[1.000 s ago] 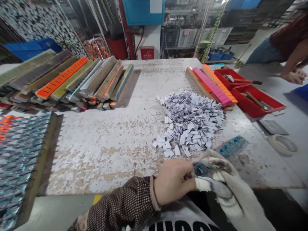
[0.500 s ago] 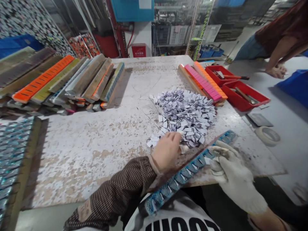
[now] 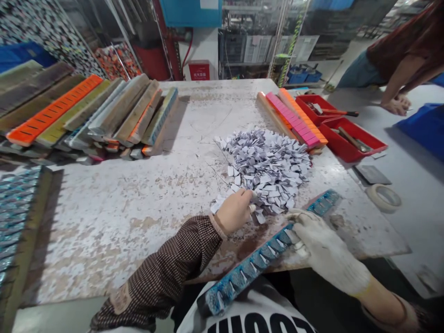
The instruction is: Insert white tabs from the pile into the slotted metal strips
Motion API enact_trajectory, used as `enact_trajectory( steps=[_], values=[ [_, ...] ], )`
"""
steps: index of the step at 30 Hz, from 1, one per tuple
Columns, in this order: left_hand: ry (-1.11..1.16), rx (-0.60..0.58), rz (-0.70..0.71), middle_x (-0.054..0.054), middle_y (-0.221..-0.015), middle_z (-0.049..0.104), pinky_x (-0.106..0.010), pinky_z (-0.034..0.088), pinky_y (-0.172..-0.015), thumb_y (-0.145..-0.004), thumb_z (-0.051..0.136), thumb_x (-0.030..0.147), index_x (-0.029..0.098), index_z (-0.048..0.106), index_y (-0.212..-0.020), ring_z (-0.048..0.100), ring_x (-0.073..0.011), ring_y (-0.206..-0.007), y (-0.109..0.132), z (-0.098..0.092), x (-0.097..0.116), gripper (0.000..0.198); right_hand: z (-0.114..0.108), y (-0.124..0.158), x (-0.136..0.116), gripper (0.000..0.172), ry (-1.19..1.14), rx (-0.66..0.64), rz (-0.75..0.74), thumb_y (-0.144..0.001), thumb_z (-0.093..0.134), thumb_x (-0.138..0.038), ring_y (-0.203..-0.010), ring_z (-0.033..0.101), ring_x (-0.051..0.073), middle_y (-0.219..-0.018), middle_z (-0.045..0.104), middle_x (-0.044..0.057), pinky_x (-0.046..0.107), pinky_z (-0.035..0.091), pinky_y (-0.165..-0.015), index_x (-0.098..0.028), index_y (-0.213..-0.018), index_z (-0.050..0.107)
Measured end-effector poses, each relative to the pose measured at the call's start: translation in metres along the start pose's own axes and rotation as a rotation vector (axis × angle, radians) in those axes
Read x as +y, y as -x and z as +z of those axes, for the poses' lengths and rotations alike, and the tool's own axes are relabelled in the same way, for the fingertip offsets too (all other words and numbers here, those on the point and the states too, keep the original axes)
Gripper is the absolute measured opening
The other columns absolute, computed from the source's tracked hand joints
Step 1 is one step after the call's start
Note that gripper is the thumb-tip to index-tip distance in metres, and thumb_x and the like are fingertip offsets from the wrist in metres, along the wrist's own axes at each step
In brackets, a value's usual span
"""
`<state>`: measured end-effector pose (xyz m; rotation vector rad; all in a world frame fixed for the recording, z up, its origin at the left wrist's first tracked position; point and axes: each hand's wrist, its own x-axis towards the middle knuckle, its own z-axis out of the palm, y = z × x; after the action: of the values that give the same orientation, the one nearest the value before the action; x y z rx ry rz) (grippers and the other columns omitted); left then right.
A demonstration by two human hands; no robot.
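Observation:
My bare left hand (image 3: 235, 212) is at the near left edge of a heap of small white pieces (image 3: 270, 162). Its fingers are bent together in a pinch; what lies between them is hidden. My right hand (image 3: 319, 245), in a white knit glove, is closed over the upper part of a blue slotted strip (image 3: 253, 266). Small pale pointed pieces stand in a row along that strip. It slants from my lap across the table edge, its far end (image 3: 325, 202) showing beyond the glove. The gloved fingertips hide the slots under them.
Slotted bars (image 3: 55, 111) are stacked at the left, above a teal-filled board (image 3: 21, 217). Pink and orange bars (image 3: 293, 118) lie behind the heap. Red trays (image 3: 350, 138), a flat grey plate (image 3: 372, 175) and a tape roll (image 3: 384, 198) sit right. Another person's hands (image 3: 397, 104) rest farther off.
My gloved right hand has shifted left and slightly up, over more of the strip. My left hand has moved slightly left at the heap, its fingers still bent together.

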<state>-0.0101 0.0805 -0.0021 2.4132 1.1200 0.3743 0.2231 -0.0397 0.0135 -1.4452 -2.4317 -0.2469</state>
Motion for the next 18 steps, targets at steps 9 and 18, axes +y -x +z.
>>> enact_trajectory(
  steps=[9, 18],
  values=[
    [0.426, 0.111, -0.15, -0.003, -0.096, 0.071, -0.033, 0.054, -0.082, -0.089, 0.062, 0.012, 0.019, 0.064, -0.097, 0.067, -0.0202, -0.088, 0.032, -0.001, 0.004, 0.011, -0.006, -0.004, -0.002, 0.022, 0.054, -0.062, -0.009, -0.096, 0.048, -0.012, -0.122, 0.062, 0.036, -0.115, 0.068, 0.019, 0.056, 0.053, -0.105, -0.012, -0.092, 0.069],
    [0.653, 0.069, -0.156, -0.005, -0.103, 0.066, -0.031, 0.052, -0.08, -0.091, 0.06, 0.011, 0.02, 0.06, -0.095, 0.065, -0.0205, -0.093, 0.064, 0.015, 0.042, 0.01, -0.011, -0.004, -0.008, 0.034, 0.155, -0.134, -0.093, -0.086, 0.045, -0.003, -0.12, 0.064, 0.037, -0.117, 0.071, 0.02, 0.059, 0.052, -0.105, -0.01, -0.106, 0.071]
  ],
)
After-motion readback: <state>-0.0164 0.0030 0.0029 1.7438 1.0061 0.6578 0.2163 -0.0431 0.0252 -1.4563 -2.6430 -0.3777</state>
